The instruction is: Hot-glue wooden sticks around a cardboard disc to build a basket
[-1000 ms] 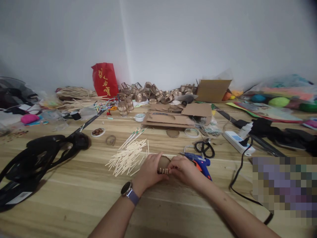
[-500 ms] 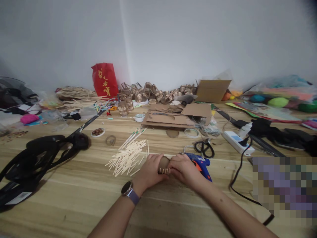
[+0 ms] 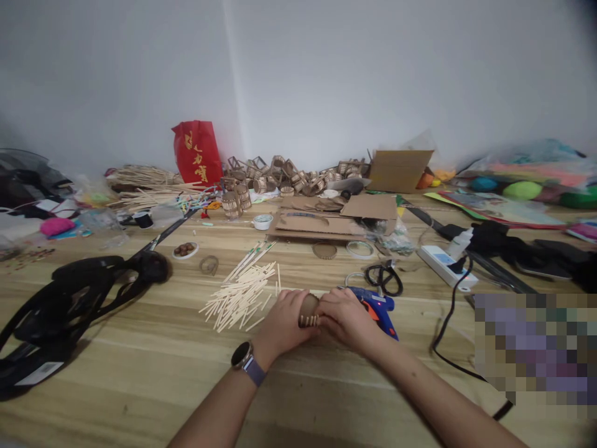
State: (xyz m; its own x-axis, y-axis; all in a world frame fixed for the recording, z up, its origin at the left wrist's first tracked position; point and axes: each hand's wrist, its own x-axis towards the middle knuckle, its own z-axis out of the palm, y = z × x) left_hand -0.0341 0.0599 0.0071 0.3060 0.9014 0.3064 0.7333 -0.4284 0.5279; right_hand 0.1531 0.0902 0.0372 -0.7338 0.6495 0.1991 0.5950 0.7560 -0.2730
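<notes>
Cardboard piece (image 3: 309, 306) | brown, rounded | short pale sticks (image 3: 308, 321) along near edge | hands (image 3: 286, 318) pinching its 2 sides

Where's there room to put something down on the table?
Bare wood shows between the black gear and the sticks, between the forearms, and between the glue gun and cord. It's crowded at the back, with the red bag, crafts and cardboard, and around the left hand and right hand.
</notes>
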